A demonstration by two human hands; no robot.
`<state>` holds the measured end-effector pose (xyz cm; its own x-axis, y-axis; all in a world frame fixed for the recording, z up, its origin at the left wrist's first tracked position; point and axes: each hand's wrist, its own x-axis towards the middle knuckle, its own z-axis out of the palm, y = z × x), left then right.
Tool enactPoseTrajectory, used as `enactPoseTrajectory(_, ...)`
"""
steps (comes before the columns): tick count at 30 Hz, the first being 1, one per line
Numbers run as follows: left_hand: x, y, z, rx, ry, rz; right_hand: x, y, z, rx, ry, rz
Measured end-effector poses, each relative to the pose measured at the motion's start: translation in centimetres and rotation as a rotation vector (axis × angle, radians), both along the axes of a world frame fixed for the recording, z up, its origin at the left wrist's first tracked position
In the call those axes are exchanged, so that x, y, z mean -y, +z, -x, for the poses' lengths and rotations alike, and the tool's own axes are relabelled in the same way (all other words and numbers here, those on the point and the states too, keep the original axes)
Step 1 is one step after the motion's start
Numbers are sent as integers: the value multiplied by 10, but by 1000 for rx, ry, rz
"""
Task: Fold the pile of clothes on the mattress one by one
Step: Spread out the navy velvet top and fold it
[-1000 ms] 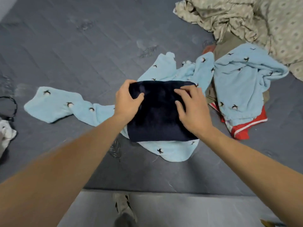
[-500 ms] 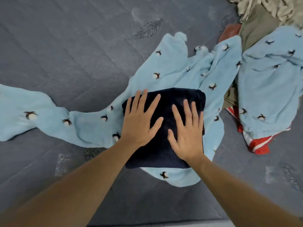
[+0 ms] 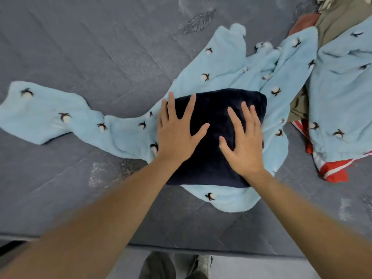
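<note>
A folded dark navy garment (image 3: 217,109) lies on top of a light blue fleece garment (image 3: 124,129) with a small cotton-flower print, spread across the grey mattress (image 3: 80,47). My left hand (image 3: 177,133) presses flat on the navy garment's left part, fingers spread. Flat on its right part rests my right hand (image 3: 244,141), fingers straight. A pile of clothes at the right holds a second light blue piece (image 3: 342,87), a red garment with white stripes (image 3: 332,170) and an olive one (image 3: 338,21).
The mattress's front edge (image 3: 181,248) runs across the bottom, with floor and my feet (image 3: 177,266) below it. A patterned beige cloth (image 3: 322,1) shows at the top right corner. Bare grey mattress stretches to the left and back.
My hands went from gripping the navy garment's far edge to lying flat on it, then slid slightly apart. The camera moved closer and tilted down.
</note>
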<state>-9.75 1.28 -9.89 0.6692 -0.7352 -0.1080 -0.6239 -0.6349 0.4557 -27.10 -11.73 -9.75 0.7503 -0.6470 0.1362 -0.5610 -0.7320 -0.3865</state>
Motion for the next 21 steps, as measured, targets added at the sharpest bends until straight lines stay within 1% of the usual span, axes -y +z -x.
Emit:
enactPoseTrajectory(2, -21, 19, 16, -163, 187, 63, -3, 19, 7, 96, -60, -144)
enactPoseTrajectory(4, -35, 33, 32, -336, 277, 127, -4, 37, 13, 113, -149, -249)
enactPoseTrajectory(6, -41, 41, 38, -448, 336, 137, -3, 51, 13, 89, -227, -382)
enactPoseTrajectory(9, -39, 44, 34, -554, 384, 88, 7, 65, 10, -6, -276, -566)
enactPoseTrajectory(11, -36, 42, 31, -600, 390, 76, 14, 67, 10, -21, -267, -655)
enactPoseTrajectory(13, -36, 40, 29, -670, 401, 119, 19, 68, 9, -4, -249, -741)
enactPoseTrajectory(16, -40, 38, 30, -855, 411, 238, 22, 69, 13, 16, -216, -800)
enactPoseTrajectory(17, -43, 38, 32, -871, 400, 276, 21, 71, 16, 25, -200, -796)
enactPoseTrajectory(21, -57, 56, 48, -758, 391, 395, 9, 78, 28, 99, -147, -746)
